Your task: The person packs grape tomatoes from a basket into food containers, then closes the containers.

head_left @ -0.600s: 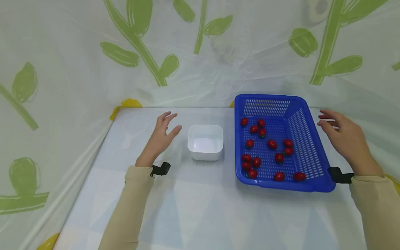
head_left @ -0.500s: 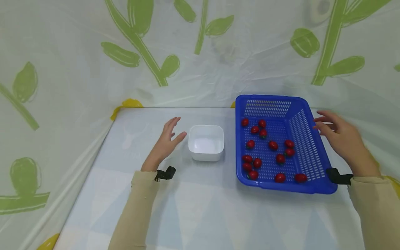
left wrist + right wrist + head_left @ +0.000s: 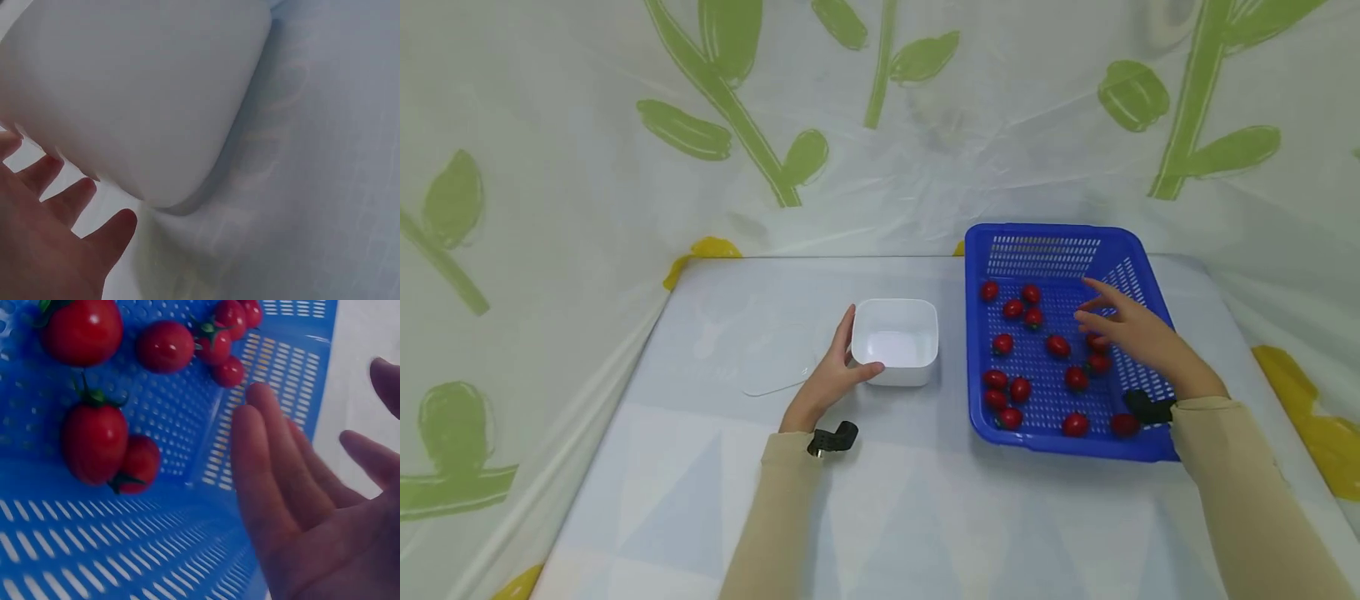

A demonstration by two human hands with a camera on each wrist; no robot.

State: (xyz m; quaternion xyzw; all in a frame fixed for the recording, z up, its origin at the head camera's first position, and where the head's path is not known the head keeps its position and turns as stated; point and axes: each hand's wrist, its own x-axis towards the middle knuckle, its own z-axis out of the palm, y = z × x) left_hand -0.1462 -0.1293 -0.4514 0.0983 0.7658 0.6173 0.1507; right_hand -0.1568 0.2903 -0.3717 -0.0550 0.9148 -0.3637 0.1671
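Red tomatoes (image 3: pixel 1058 346) are being held inside the blue basket (image 3: pixel 973 333), scattered over its perforated floor, some touching and others lying apart; rolling away is presumably being prevented by the raised walls all round.

Just to the left of the basket, with a strip of table (image 3: pixel 951 483) being left between them, a white box (image 3: pixel 906 377) is being flanked by the left hand (image 3: pixel 833 375). The fingers are being set along the box's far-from-basket side and the thumb in front of its near side. No clenching is being shown: the digits are being spread about the corner, and whether the wall is being touched cannot be told. This placing is probably being chosen for steadying, since so light-looking a box would slide easily.

Over the right part of the basket, the right hand (image 3: pixel 1138 333) is being held above the tomatoes, one or two being partly covered by it in the head view. Nothing is being gripped; fingers and thumb are being held apart. By this raised, loose pose the fruit beneath is likely being spared a knock, while the basket's outer wall is being cleared by the wrist.
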